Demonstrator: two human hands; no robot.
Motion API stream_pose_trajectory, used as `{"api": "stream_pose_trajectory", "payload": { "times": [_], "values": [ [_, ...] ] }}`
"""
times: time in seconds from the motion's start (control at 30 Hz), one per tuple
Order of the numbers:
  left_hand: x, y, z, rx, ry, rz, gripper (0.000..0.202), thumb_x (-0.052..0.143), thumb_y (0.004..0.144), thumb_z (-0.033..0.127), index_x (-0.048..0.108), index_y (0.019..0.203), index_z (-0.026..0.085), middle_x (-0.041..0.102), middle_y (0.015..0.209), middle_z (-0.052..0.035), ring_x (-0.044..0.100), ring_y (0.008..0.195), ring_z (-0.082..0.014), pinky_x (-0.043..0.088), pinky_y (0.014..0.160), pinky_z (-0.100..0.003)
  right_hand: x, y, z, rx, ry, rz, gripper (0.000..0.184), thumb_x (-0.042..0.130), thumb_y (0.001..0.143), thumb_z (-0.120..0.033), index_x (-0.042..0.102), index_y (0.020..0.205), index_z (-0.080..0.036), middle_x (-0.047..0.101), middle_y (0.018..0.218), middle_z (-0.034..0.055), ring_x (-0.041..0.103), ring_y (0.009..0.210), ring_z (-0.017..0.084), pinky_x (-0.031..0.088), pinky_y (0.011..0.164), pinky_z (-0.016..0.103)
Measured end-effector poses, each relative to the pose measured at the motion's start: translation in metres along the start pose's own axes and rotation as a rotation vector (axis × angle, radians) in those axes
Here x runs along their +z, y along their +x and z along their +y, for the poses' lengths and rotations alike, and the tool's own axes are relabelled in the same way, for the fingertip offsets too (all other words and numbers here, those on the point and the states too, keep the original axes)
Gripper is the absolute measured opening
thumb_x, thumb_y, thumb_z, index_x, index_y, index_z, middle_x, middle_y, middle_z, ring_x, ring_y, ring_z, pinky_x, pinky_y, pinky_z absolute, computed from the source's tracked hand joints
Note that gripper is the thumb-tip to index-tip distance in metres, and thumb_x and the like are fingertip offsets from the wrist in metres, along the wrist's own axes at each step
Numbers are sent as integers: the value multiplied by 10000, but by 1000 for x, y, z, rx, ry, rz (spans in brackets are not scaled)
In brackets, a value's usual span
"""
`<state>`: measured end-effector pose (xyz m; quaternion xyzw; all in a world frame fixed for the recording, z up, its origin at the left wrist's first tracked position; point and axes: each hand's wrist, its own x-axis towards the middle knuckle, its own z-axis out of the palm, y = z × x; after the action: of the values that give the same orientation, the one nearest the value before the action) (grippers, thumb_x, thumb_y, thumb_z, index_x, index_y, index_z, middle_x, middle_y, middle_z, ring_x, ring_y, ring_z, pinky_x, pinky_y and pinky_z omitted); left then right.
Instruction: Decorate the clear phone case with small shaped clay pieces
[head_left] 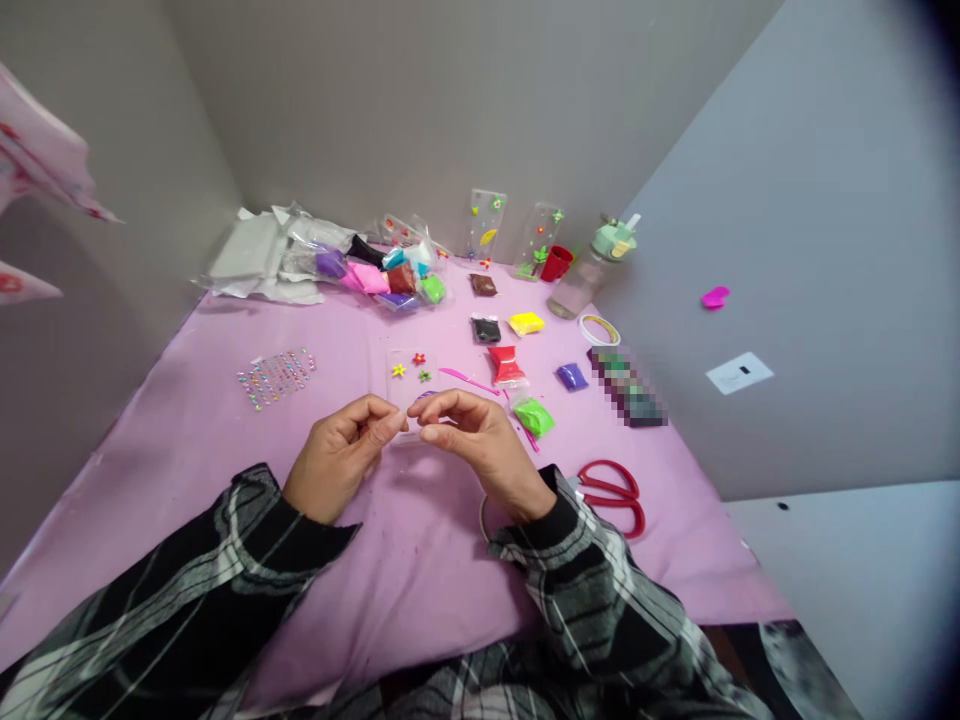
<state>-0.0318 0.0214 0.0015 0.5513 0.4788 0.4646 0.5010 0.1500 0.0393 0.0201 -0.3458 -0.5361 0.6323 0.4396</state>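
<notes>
My left hand (341, 455) and my right hand (480, 445) meet fingertip to fingertip above the pink table cover (187, 440). Both are pinched together on something tiny that I cannot make out. Just beyond the fingertips lies a clear phone case (409, 375) with small clay flowers stuck on it. A thin pink modelling tool (469, 380) lies to the right of the case. A green clay packet (534, 417) and a red clay packet (506, 365) sit close to my right hand.
Red scissors (615, 495) lie by my right wrist. A gem sticker sheet (276, 377) is at the left. Several clay packets (390, 278), decorated cases (486, 225), a red cup (556, 263), a bottle (585, 280) and a tape roll (598, 328) stand along the back.
</notes>
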Motion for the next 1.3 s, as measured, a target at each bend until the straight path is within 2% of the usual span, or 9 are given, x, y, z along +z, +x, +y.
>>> {"api": "stream_pose_trajectory", "payload": {
  "times": [0.17,0.3,0.47,0.57,0.77,0.97,1.17,1.23,1.3],
  "values": [
    [-1,1,-3,-73,-102,-107,277,559,943,441,658,869,194,369,513,84,336,429,-93,263,427,-231,4,-3,-4,-165,-180,11,152,659,910,-356,754,979,-260,719,1059,34,635,1060,189,471,1010,389],
    [2,2,-2,-156,-295,-187,350,605,908,511,625,773,189,316,551,88,284,441,-77,269,406,-208,5,-6,-4,-193,-232,-26,222,550,983,-347,750,1052,-279,692,1173,48,608,1152,194,470,1033,402],
    [7,3,4,-240,-425,-278,425,691,805,591,619,737,178,292,528,103,212,429,-60,240,360,-181,5,-6,-3,-240,-284,-44,196,577,975,-279,744,1073,-313,686,1230,24,583,1222,188,392,1123,440],
    [8,4,6,-274,-480,-282,408,767,744,563,661,786,171,311,527,107,196,420,-44,212,349,-166,5,-6,-3,-253,-301,-33,172,652,928,-272,748,1057,-333,689,1226,16,583,1222,200,393,1120,454],
    [6,6,3,-318,-548,-273,416,870,640,490,712,858,173,570,789,30,241,405,5,198,323,-163,6,-7,-5,-281,-308,-19,235,757,840,-218,747,1054,-316,690,1209,30,582,1216,213,387,1123,449],
    [6,6,3,-332,-588,-271,420,855,657,514,721,820,150,433,585,90,241,397,-7,234,326,-131,5,-6,-4,-334,-303,19,156,772,817,-183,762,946,-272,713,1115,36,628,1124,209,430,1084,449],
    [6,5,7,-347,-612,-234,363,906,624,400,747,836,151,627,829,10,300,393,30,261,330,-117,5,-5,-3,-371,-349,16,218,759,826,-156,750,1012,-271,713,1121,43,630,1126,207,457,1057,440],
    [6,5,7,-347,-619,-235,352,902,633,391,751,845,153,625,805,14,295,392,26,262,330,-117,5,-5,-3,-381,-360,26,197,756,831,-163,752,995,-271,713,1113,39,635,1116,204,464,1050,436],
    [7,5,6,-345,-626,-244,365,886,650,417,755,864,152,563,674,47,276,386,12,257,327,-117,4,-6,-3,-390,-368,27,175,747,842,-172,754,983,-274,713,1107,34,640,1103,197,475,1038,426]
  ]
}}
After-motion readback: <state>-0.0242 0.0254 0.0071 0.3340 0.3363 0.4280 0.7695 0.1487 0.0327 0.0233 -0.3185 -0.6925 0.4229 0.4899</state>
